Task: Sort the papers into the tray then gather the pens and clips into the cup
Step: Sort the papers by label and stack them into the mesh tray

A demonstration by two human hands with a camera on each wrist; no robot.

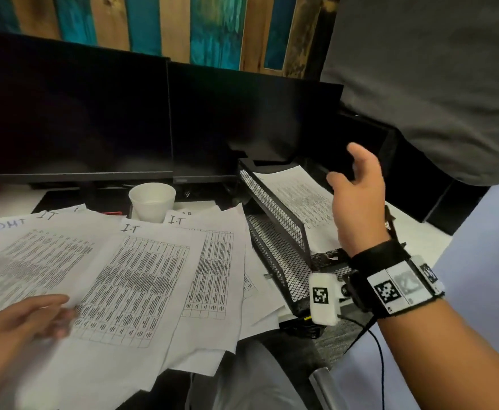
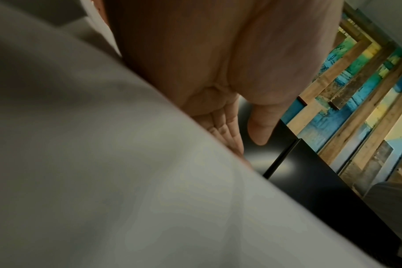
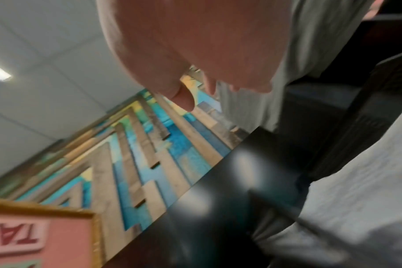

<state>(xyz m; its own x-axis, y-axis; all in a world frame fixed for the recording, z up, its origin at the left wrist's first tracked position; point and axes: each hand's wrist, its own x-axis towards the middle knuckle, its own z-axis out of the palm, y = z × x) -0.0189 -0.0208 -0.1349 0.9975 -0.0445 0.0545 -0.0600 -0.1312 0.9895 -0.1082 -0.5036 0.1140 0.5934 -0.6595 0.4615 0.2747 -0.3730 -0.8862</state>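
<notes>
Papers (image 1: 142,279) lie fanned over the tabletop (image 1: 413,232), left of the mesh tray (image 1: 275,220), where one sheet (image 1: 298,196) already rests. Left hand (image 1: 20,324) lies on the near sheets, fingers relaxed. Right hand (image 1: 357,196) hovers spread above the tray, holding nothing. Cup (image 1: 152,202) stands behind the papers.

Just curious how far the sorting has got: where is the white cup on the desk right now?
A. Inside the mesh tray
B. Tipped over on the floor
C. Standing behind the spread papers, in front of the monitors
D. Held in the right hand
C: the white cup stands upright behind the spread papers, below the monitors, apart from the mesh tray and the right hand.
</notes>
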